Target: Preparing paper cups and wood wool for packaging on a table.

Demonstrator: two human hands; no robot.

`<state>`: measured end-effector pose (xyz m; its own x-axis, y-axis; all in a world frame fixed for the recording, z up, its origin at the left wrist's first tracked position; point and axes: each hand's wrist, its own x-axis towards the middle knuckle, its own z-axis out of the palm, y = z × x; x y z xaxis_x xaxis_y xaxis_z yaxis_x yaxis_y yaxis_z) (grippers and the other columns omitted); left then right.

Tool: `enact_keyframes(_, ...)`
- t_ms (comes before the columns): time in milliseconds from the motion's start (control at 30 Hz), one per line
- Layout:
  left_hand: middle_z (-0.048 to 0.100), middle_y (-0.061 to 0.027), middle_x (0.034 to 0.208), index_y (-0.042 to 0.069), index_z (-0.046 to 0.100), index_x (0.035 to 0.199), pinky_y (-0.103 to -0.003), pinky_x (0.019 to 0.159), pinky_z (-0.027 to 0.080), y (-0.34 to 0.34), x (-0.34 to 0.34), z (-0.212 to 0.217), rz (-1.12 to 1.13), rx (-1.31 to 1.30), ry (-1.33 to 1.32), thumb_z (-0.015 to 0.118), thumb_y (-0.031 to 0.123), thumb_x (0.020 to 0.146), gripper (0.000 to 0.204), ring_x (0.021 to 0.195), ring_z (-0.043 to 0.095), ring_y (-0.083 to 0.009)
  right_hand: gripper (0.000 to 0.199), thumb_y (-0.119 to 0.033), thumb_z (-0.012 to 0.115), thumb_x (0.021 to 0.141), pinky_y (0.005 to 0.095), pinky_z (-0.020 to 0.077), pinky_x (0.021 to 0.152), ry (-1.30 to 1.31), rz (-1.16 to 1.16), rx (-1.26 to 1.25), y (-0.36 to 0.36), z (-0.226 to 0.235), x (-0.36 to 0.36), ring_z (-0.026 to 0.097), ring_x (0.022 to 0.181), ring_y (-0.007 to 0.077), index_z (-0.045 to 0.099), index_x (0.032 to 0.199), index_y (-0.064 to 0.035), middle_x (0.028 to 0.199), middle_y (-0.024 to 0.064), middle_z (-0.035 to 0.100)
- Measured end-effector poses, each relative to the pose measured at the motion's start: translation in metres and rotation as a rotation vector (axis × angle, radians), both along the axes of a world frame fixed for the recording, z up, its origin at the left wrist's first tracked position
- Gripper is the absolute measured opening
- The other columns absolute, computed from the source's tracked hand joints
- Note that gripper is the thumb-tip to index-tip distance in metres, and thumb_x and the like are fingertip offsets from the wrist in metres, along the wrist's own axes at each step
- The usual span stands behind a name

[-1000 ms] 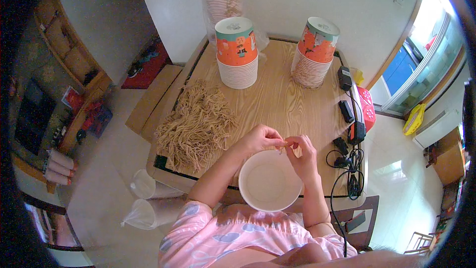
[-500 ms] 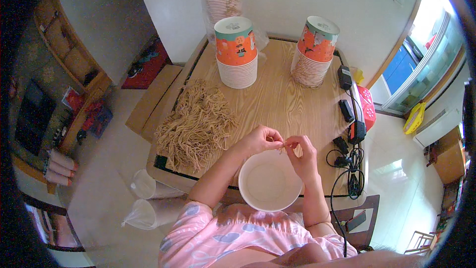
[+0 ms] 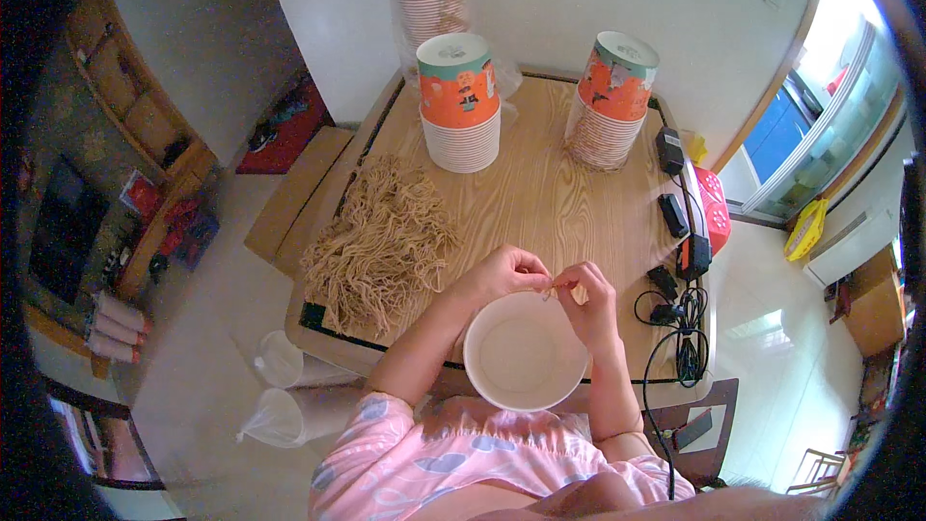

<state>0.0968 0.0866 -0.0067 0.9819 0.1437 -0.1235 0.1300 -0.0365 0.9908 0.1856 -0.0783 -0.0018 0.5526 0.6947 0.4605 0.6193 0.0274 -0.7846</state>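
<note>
Below, white bowl [image 3: 524,352], inside bare

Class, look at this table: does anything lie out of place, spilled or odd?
Yes: a loose heap of tan strands sprawls bare on the table, spreading to its left edge, while the white bowl below both hands looks empty.

Matt wood-grain table [image 3: 550,203], smooth white paper bowl [image 3: 526,352].
</note>
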Motion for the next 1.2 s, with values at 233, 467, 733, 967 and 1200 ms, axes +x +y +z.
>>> enact_keyframes(233,0.064,-0.0012,0.075,0.002,0.067,0.085,-0.025,0.063,0.047,0.005,0.002,-0.002,-0.048,-0.025,0.031,0.067,0.018,0.081,0.017,0.067,0.058,-0.0088,0.018,0.006,0.062,0.074,0.0282,0.047,0.064,-0.047,0.02,-0.021,0.0,0.003,0.0,0.058,0.073,0.0189,0.064,0.089,-0.0031,0.08,0.0088,0.059)
enact_keyframes(467,0.065,-0.0006,0.075,0.002,0.067,0.084,-0.024,0.063,0.046,0.008,0.003,-0.007,-0.079,-0.035,0.026,0.066,0.018,0.082,0.016,0.067,0.058,-0.0086,0.016,0.006,0.062,0.075,0.0284,0.0482,0.065,-0.041,0.035,-0.013,0.0,0.002,0.0,0.06,0.074,0.0193,0.064,0.089,-0.0021,0.081,0.0097,0.06)
enact_keyframes(733,0.065,-0.0006,0.075,0.004,0.067,0.085,-0.024,0.063,0.046,-0.007,-0.004,0.004,0.087,0.088,0.029,0.069,0.019,0.08,0.017,0.068,0.058,-0.0073,0.013,0.005,0.062,0.074,0.0274,0.0466,0.065,0.0,-0.014,-0.021,0.001,-0.001,0.002,0.058,0.071,0.0176,0.062,0.084,-0.0014,0.078,0.0083,0.06)
enact_keyframes(967,0.065,0.0003,0.074,0.007,0.066,0.086,-0.025,0.049,0.039,-0.025,-0.013,0.012,0.257,0.429,-0.093,0.072,0.019,0.074,0.018,0.053,0.047,-0.0064,0.011,0.003,0.065,0.072,0.0271,0.0448,0.065,0.039,-0.045,-0.03,0.003,0.002,0.0,0.054,0.069,0.016,0.06,0.081,-0.0011,0.074,0.0071,0.058)
enact_keyframes(1200,0.064,0.0005,0.074,0.007,0.066,0.085,-0.024,0.045,0.037,-0.027,-0.013,0.012,0.302,0.498,-0.187,0.069,0.015,0.075,0.013,0.05,0.044,-0.0062,0.01,0.001,0.067,0.073,0.0263,0.0443,0.065,0.064,-0.035,-0.033,0.002,-0.005,0.001,0.054,0.069,0.0135,0.06,0.08,-0.0007,0.073,0.0059,0.058)
